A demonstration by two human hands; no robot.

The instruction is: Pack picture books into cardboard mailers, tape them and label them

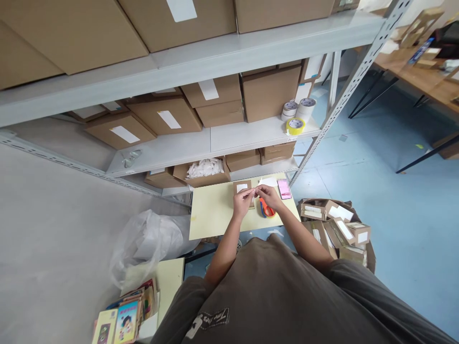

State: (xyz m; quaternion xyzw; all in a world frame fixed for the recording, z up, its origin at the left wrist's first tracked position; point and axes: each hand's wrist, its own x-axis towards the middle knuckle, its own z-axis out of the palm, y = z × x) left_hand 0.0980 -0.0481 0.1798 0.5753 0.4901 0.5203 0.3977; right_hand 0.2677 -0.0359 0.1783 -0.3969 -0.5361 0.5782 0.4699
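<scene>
My left hand (242, 199) and my right hand (268, 196) meet above a pale yellow table (211, 212), fingers pinched together on a small white piece (255, 192) between them. Just behind the hands a small brown box with a white label (242, 187) lies on the table. Scissors with orange and blue handles (266, 210) rest under my right hand. A pink phone (284, 189) lies to the right of it.
Grey metal shelving (229, 138) with several cardboard boxes stands behind the table, tape rolls (296, 114) at its right end. A pile of small labelled boxes (337, 229) sits right of me, a clear plastic bag (147, 243) and children's books (124, 315) left.
</scene>
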